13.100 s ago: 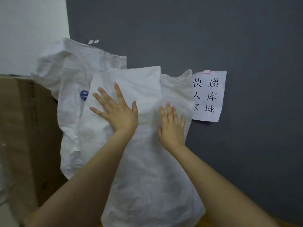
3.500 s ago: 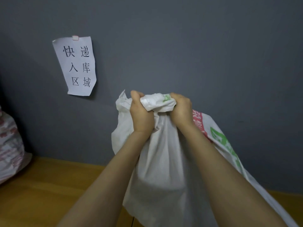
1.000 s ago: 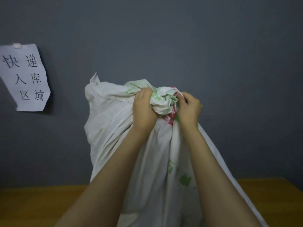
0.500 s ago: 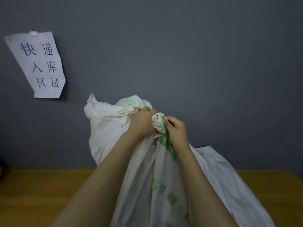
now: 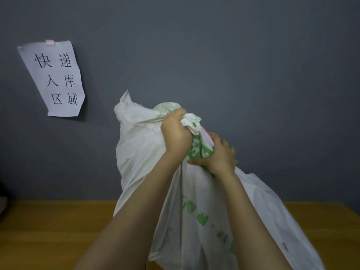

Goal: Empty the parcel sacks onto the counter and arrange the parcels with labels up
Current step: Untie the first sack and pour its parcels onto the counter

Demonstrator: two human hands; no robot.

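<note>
Head view showed a white sack (image 5: 140, 152) with green print standing on the counter (image 5: 48, 230) and rising well above it. The left hand (image 5: 176, 133) was clenched round the sack's bunched top. The right hand (image 5: 218, 156), just below it and nearer the counter, gripped the twisted neck, fingers curled into the cloth. The sack looked soft, thin and slack, creasing wherever it was held. Its lower part spread wide on the counter, so it probably carried some weight. The smooth cloth might slip, so the gathered neck seemed the surest hold. For tipping, a bottom corner down by the counter would likely serve. No parcels showed.
</note>
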